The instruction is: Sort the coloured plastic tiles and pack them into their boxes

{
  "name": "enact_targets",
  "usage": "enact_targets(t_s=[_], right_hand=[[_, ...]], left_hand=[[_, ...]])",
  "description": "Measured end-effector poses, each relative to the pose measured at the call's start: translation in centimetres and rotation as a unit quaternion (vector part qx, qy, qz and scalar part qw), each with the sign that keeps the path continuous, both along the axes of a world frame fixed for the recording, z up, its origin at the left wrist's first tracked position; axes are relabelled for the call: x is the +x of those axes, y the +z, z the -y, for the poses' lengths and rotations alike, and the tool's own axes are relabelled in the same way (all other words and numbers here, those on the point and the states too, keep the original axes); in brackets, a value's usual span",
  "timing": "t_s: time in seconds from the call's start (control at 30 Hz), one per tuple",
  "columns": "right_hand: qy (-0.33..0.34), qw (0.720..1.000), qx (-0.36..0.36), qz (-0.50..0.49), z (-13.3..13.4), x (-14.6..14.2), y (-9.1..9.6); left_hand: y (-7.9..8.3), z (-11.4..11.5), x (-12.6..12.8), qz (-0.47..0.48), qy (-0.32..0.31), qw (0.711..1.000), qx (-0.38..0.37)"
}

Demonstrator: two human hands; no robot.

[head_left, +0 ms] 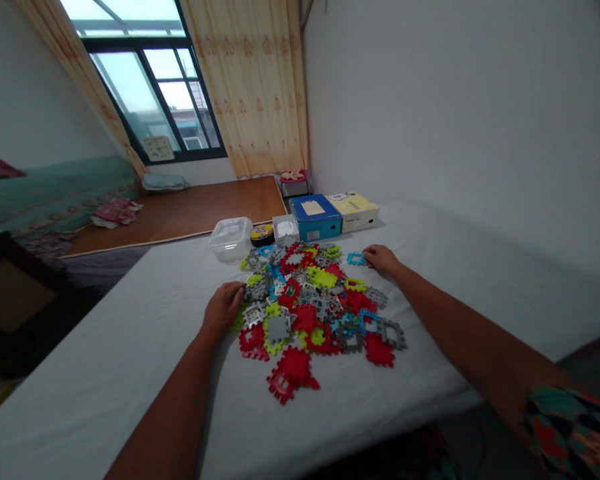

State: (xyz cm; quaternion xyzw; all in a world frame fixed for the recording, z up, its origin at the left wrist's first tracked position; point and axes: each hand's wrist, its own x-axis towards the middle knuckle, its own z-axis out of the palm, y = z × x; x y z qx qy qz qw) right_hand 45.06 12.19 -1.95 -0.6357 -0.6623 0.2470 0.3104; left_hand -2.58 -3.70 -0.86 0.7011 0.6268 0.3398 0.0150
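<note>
A heap of interlocking plastic tiles [305, 317] in red, grey, lime, blue and white lies on the cloth-covered table [130, 347]. At its far right side, my right hand [381, 259] pinches the edge of a blue square frame tile [356, 259]. My left hand [225, 303] rests against the heap's left edge, its fingers curled together beside some grey tiles [256, 291]. Whatever may be between those fingertips is hidden. Nearest me lie a few red tiles [296, 365], apart from the thick of the heap.
Behind the heap stand a clear plastic container [231, 240], a round black-and-yellow tin [263, 235], a small white box [285, 229], a blue box [316, 220] and a yellow-and-white box [354, 212]. A white wall [455, 100] runs along the right.
</note>
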Motion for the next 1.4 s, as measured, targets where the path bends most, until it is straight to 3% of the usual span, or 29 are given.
enact_targets(t_s=[0.2, 0.3, 0.4, 0.57, 0.7, 0.83, 0.97, 1.1, 1.27, 1.4], right_hand=[[0.087, 0.996, -0.015, 0.021, -2.8, 0.9, 3.0], [0.190, 0.980, -0.015, 0.055, -2.3, 1.0, 2.6], [0.221, 0.972, 0.028, 0.080, -1.1, 1.3, 1.4], [0.171, 0.979, 0.082, 0.075, -0.1, 2.1, 0.6], [0.007, 0.987, 0.116, 0.114, -1.2, 3.9, 0.3], [-0.160, 0.969, 0.111, 0.155, -2.1, 7.5, -0.5], [-0.250, 0.953, 0.069, 0.158, -1.9, 10.0, -1.0], [-0.272, 0.941, 0.091, 0.179, -1.1, 9.6, -0.7], [-0.173, 0.954, 0.040, 0.243, -0.8, 7.6, -0.1], [-0.172, 0.952, 0.027, 0.253, -1.4, 7.6, 0.8]], left_hand=[[-0.3, -0.2, -0.6, -0.011, 0.000, 1.000, 0.003], [-0.1, 0.0, -0.6, -0.017, 0.009, 1.000, -0.001], [0.1, 0.1, -0.4, -0.019, 0.011, 1.000, -0.009], [0.3, 0.0, -0.3, -0.022, 0.006, 1.000, -0.005], [0.1, -0.1, -0.7, -0.028, 0.005, 1.000, -0.004], [-0.1, -0.2, -1.1, -0.037, 0.007, 0.999, -0.001], [-0.1, -0.2, -1.3, -0.037, 0.006, 0.999, 0.003], [0.1, -0.2, -1.0, -0.039, 0.008, 0.999, -0.002], [0.3, 0.0, -0.8, -0.045, 0.001, 0.999, -0.008], [0.2, 0.1, -0.7, -0.038, -0.001, 0.999, -0.005]])
